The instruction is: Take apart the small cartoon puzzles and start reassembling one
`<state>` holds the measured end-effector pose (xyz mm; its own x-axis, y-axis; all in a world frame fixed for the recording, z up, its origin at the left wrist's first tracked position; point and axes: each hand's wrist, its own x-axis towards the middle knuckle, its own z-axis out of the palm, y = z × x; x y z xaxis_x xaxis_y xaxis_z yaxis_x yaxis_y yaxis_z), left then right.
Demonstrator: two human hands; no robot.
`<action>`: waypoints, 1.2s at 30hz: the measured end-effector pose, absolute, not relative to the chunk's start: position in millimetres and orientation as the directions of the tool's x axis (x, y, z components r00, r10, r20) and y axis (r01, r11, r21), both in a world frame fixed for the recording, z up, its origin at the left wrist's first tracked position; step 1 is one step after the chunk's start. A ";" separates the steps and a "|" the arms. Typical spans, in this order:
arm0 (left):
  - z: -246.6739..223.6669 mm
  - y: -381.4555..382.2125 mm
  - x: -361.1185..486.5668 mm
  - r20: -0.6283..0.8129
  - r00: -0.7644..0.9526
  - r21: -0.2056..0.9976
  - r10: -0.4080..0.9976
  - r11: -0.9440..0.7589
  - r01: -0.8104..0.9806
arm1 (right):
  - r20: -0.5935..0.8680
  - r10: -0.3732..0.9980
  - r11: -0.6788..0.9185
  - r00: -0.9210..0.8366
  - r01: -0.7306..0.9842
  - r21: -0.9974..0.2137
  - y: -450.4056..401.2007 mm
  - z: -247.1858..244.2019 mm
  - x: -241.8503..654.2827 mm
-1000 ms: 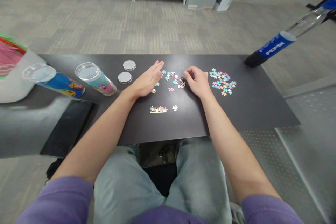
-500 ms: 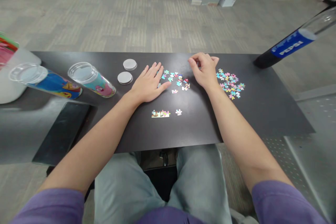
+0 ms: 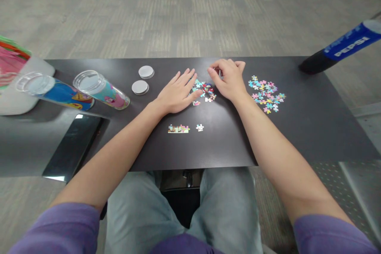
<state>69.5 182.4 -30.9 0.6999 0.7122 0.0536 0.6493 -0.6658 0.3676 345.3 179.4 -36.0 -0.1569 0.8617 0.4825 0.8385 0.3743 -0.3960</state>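
Note:
My left hand (image 3: 180,91) lies flat, palm down, fingers stretched out, at the left side of a small cluster of jigsaw pieces (image 3: 205,88). It hides part of that cluster. My right hand (image 3: 228,78) rests just right of the cluster, fingers curled with thumb and forefinger near each other; whether anything is between them I cannot make out. Closer to me lie a joined strip of jigsaw pieces (image 3: 178,129) with a straight lower edge and a single loose piece (image 3: 200,127) to its right. A bigger pile of loose jigsaw pieces (image 3: 267,94) spreads right of my right hand.
Two stacks of round white lids (image 3: 140,87) lie left of my left hand. Farther left stand two clear-topped printed canisters (image 3: 111,95), a white container (image 3: 18,101) and a dark phone-like slab (image 3: 73,147). A Pepsi bottle (image 3: 339,49) stands at the table's far right.
My left hand has slid right, and the small cluster of pieces is now packed closer together. My right hand has barely moved. The view has shifted slightly.

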 end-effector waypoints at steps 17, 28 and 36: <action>7.9 176.5 22.5 0.224 0.462 0.321 0.858 -0.512 0.797 | 0.386 0.901 0.350 -0.199 0.859 -0.375 172.1 -22.8 356.7; 4.3 181.8 10.8 0.156 0.584 0.266 0.797 -0.603 0.752 | 0.330 0.923 0.324 -0.197 0.861 -0.392 170.3 -19.9 351.2; -1.0 179.4 17.3 0.167 0.619 0.299 0.767 -0.638 0.710 | 0.329 0.923 0.330 -0.198 0.847 -0.416 172.5 -21.1 351.4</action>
